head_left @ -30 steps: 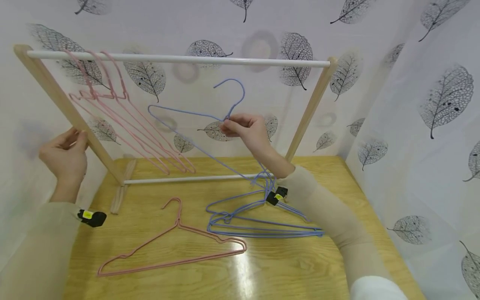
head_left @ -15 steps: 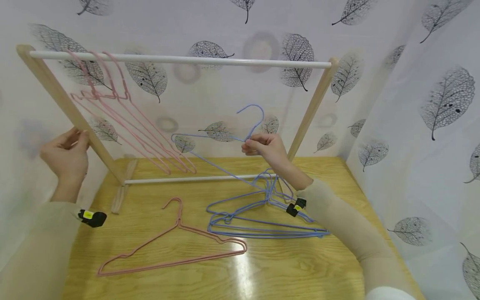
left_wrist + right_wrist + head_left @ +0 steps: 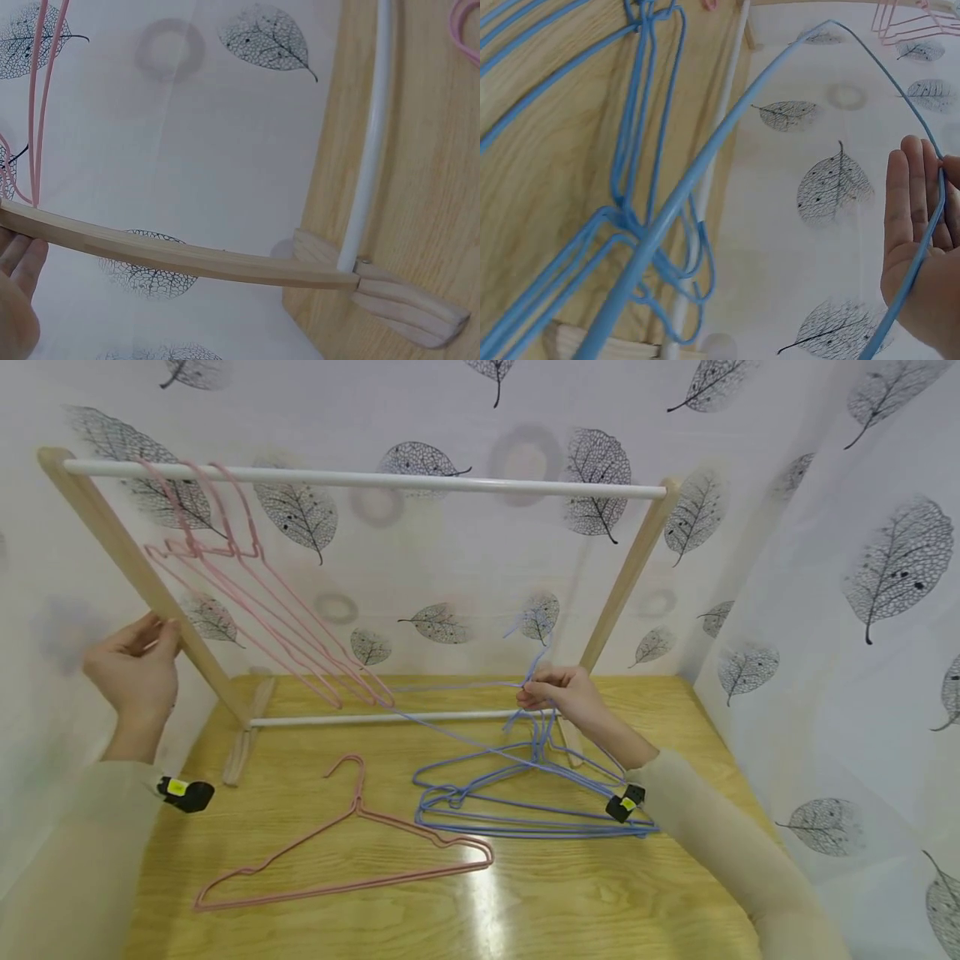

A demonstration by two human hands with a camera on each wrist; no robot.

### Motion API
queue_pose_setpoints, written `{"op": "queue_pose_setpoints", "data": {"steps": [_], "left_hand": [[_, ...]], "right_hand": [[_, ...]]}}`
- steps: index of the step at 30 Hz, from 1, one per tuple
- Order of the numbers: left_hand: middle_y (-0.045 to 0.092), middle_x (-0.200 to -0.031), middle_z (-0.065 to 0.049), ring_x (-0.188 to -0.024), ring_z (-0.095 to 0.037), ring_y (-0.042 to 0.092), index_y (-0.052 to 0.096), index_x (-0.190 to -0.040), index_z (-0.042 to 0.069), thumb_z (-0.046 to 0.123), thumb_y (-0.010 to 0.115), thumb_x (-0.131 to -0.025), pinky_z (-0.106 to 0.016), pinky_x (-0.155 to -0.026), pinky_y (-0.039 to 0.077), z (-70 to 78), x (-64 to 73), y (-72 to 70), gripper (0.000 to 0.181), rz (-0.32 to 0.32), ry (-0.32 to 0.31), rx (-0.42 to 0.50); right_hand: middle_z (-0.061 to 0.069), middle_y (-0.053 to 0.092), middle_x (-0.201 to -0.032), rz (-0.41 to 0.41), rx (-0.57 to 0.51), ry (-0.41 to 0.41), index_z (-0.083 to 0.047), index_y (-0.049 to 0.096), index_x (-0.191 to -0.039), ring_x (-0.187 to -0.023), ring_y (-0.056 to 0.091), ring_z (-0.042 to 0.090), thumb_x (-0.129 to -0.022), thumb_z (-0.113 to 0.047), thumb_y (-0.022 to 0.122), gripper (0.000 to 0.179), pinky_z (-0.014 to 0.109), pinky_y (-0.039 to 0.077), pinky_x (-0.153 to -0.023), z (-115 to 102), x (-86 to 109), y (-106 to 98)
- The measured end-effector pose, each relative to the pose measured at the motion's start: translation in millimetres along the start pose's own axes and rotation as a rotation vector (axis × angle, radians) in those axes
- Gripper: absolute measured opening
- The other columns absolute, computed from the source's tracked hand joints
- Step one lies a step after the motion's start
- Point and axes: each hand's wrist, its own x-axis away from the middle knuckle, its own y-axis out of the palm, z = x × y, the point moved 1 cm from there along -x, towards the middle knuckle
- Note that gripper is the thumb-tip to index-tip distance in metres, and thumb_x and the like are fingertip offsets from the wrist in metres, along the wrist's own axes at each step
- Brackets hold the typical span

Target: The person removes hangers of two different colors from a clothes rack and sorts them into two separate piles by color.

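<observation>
My left hand (image 3: 135, 681) holds the left wooden post (image 3: 123, 552) of a small clothes rack. In the left wrist view its fingertips (image 3: 28, 262) lie against that post. My right hand (image 3: 562, 692) pinches a blue wire clothes hanger (image 3: 705, 159) at the neck below its hook. This hanger is tilted, low behind the rack's front area and just above a pile of blue hangers (image 3: 536, 750) lying on the table. Several pink hangers (image 3: 246, 510) hang by their hooks at the left end of the white top rail (image 3: 420, 482).
One pink hanger (image 3: 356, 885) lies flat on the wooden table (image 3: 600, 893), left of the blue pile. The rack's white lower bar (image 3: 375, 719) runs just above the table. A leaf-patterned curtain (image 3: 450, 560) closes off the back and sides.
My right hand has come down and to the right with the blue hanger, from near rail height to just above the blue pile. My left hand stays on the post.
</observation>
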Motion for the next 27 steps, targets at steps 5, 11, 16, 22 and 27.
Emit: {"op": "queue_pose_setpoints", "data": {"steps": [5,11,16,22,27], "left_hand": [[0.072,-0.083,0.028,-0.072,0.010,0.071,0.076,-0.125,0.007,0.016,0.079,-0.094,-0.002,-0.072,0.059,-3.9,-1.6,0.4,0.033,0.001,0.013,-0.033],[0.072,-0.082,0.028,-0.071,0.010,0.071,0.076,-0.125,0.006,0.016,0.080,-0.093,-0.002,-0.071,0.059,-6.2,-3.1,0.4,0.034,0.011,0.019,-0.037],[0.072,-0.085,0.029,-0.072,0.011,0.070,0.076,-0.126,0.009,0.020,0.079,-0.094,-0.001,-0.072,0.058,-5.2,-2.9,-0.8,0.034,0.011,0.026,-0.069],[0.071,-0.083,0.031,-0.071,0.013,0.069,0.075,-0.127,0.007,0.019,0.078,-0.095,0.000,-0.071,0.057,-2.0,-0.8,-0.7,0.035,0.011,0.032,-0.086],[0.070,-0.082,0.033,-0.070,0.013,0.069,0.074,-0.128,0.005,0.018,0.078,-0.095,0.000,-0.070,0.057,-0.4,0.0,0.1,0.036,0.010,0.037,-0.088]], "right_hand": [[-0.004,0.082,-0.086,-0.023,0.023,0.045,0.007,0.075,-0.105,-0.081,0.080,0.012,-0.103,0.001,0.063,0.014,0.030,0.071,-0.079,20.3,13.2,-12.0],[-0.003,0.082,-0.087,-0.080,0.041,0.090,0.018,0.070,-0.112,-0.081,0.080,0.011,-0.103,0.000,0.063,0.021,0.030,0.071,-0.081,34.0,29.4,-22.3],[-0.004,0.082,-0.087,-0.078,0.043,0.149,0.027,0.061,-0.119,-0.081,0.079,0.011,-0.103,-0.001,0.063,0.032,0.032,0.071,-0.083,49.5,38.0,-30.8],[-0.003,0.082,-0.089,-0.119,0.046,0.188,0.026,0.062,-0.119,-0.083,0.080,0.014,-0.104,-0.004,0.064,0.034,0.038,0.071,-0.085,68.3,45.8,-36.0],[-0.002,0.082,-0.089,-0.152,0.052,0.192,0.020,0.068,-0.116,-0.082,0.080,0.014,-0.103,-0.005,0.066,0.028,0.037,0.071,-0.083,77.2,50.8,-39.8]]}}
